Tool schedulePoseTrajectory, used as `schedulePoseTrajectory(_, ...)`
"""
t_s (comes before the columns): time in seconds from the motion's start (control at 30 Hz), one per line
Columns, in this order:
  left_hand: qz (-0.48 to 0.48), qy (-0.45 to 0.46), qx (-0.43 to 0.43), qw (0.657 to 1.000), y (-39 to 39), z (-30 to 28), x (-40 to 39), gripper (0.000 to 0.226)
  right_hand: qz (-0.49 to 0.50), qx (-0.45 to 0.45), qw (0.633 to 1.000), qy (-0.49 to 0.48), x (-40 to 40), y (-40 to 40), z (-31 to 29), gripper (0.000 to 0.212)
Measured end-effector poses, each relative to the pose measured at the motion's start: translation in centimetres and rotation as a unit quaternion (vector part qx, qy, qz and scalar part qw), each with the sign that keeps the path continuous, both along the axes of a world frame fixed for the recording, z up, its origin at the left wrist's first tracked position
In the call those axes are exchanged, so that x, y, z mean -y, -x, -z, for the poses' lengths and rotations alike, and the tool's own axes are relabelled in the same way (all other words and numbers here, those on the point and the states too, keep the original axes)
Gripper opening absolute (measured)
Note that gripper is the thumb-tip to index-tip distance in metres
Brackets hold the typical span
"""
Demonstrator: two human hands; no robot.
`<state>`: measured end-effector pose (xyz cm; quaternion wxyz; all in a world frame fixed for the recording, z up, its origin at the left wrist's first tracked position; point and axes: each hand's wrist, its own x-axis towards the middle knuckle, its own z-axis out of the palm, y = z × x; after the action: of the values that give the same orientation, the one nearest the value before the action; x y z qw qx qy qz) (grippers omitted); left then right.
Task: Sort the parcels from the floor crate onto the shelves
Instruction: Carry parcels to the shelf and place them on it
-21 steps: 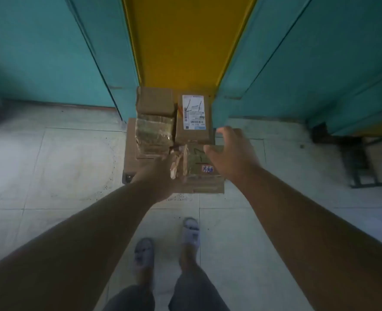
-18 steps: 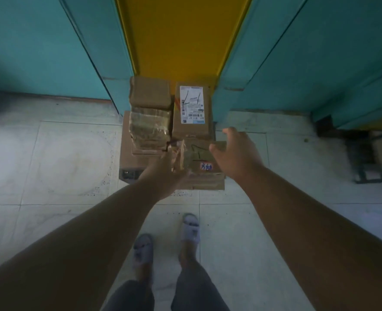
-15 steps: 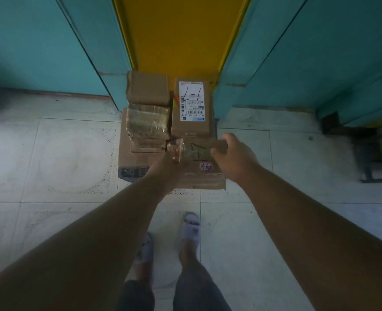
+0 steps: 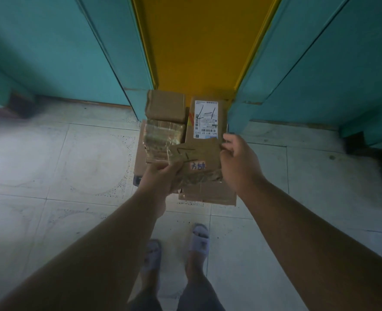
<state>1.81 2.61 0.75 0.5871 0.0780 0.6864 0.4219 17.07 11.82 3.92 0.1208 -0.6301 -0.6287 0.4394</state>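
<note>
Seen from the head camera, looking down: a person stands on a pale tiled floor (image 4: 62,167) with open tile to the left and right of a small pile of brown parcels. The pile sits against the foot of a yellow panel (image 4: 199,46), hemmed in by teal panels (image 4: 50,48) on both sides. Both hands hold one flat cardboard parcel (image 4: 199,160) just above the pile. The left hand (image 4: 160,178) grips its near left corner, fingers curled under and thumb on top. The right hand (image 4: 237,160) clasps its right edge, fingers curled round it. The parcel is creased, wrapped in shiny clear tape, with dark marker strokes on top and a small white sticker bearing blue handwriting that cannot be made out. Behind it lies a box (image 4: 208,117) with a white shipping label, marked by hand with what looks like "1-7" above a barcode; the fine print is too small to read. To the left are a taped bundle (image 4: 163,138) and a plain box (image 4: 166,106). Two feet in grey slippers (image 4: 200,235) stand just short of the pile.
</note>
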Motion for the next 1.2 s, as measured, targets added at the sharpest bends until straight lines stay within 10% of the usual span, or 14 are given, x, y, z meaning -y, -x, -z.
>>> schedulePoseTrajectory(0.3,-0.167,-0.066,0.241,0.954,3.8,-0.2,1.8,0.063,-0.116,0.063,0.991,-0.002,-0.6,-0.5,1.3,0.026)
schedulePoseTrajectory(0.47,-0.283,-0.05,0.229,0.93,3.6,1.6,4.0,0.031,-0.147,0.094,0.985,0.004,1.6,-1.4,3.7,0.026)
schedulePoseTrajectory(0.63,-0.367,-0.05,0.211,0.905,5.1,1.6,5.3,0.051,-0.189,0.053,0.98,-0.038,1.2,3.3,3.0,0.025)
schedulePoseTrajectory(0.97,-0.317,-0.039,0.182,0.93,12.2,2.7,2.6,0.054,-0.154,0.061,0.982,-0.085,-3.8,13.0,4.6,0.042)
schedulePoseTrajectory(1.2,-0.303,-0.066,0.201,0.929,18.6,4.9,0.7,0.052,-0.248,0.237,0.929,-0.137,-10.0,19.3,7.2,0.074)
